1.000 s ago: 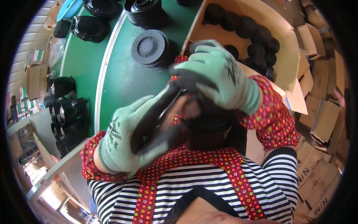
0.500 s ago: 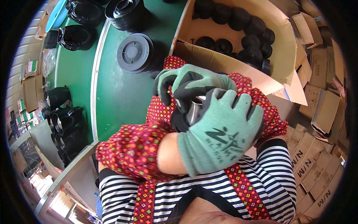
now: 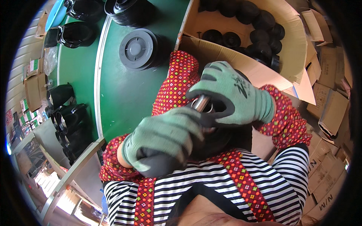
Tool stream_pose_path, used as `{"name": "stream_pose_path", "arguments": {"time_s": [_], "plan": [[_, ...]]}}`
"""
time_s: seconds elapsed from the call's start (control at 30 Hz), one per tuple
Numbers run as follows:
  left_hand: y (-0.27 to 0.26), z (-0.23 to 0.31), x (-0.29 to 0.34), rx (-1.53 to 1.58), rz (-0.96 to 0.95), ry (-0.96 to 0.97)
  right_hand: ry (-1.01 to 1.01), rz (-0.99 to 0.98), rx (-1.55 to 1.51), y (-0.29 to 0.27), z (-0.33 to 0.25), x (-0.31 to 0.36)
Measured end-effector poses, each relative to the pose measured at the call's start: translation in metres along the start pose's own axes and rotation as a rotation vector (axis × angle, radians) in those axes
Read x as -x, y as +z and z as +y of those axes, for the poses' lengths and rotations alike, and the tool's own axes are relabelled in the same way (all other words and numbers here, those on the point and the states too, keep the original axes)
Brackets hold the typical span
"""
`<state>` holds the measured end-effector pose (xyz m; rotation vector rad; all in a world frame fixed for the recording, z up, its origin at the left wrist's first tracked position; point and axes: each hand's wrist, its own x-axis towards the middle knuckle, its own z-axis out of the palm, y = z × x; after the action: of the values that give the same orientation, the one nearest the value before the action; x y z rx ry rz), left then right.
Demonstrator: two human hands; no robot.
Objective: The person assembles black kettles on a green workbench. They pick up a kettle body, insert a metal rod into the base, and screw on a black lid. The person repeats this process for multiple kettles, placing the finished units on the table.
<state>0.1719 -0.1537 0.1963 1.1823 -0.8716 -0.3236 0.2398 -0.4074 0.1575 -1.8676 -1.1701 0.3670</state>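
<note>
Both my hands wear green knit gloves with dark grey palms and meet in front of my striped top. My right hand curls round a black round part with a short shiny metal tube at its top. Closed and slightly blurred, my left hand lies against the near left side of the same part; what its fingers grip is hidden. Below the hands, the dark body of the black round part shows in shadow over my lap.
On the green table to the left stand a stack of grey-black round discs, another black stack and glossy black jug-like housings. An open cardboard box ahead holds several black round parts. More cartons lie at right.
My left hand has drawn back to the left and closed. My right hand has shifted right, its back now facing up, round the part. The metal tube now leans between the hands.
</note>
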Motion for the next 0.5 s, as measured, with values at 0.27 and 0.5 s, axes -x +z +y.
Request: {"name": "stream_pose_path", "arguments": {"time_s": [0.27, 0.5], "plan": [[0.054, 0.054, -0.075, -1.202, -0.243, -0.673, -0.076, 0.089, 0.030, 0.002, 0.008, 0.002], [-0.006, 0.028, -0.046, -1.017, -0.326, -0.931, 0.296, 0.015, 0.433, 0.004, -0.042, 0.010]]}}
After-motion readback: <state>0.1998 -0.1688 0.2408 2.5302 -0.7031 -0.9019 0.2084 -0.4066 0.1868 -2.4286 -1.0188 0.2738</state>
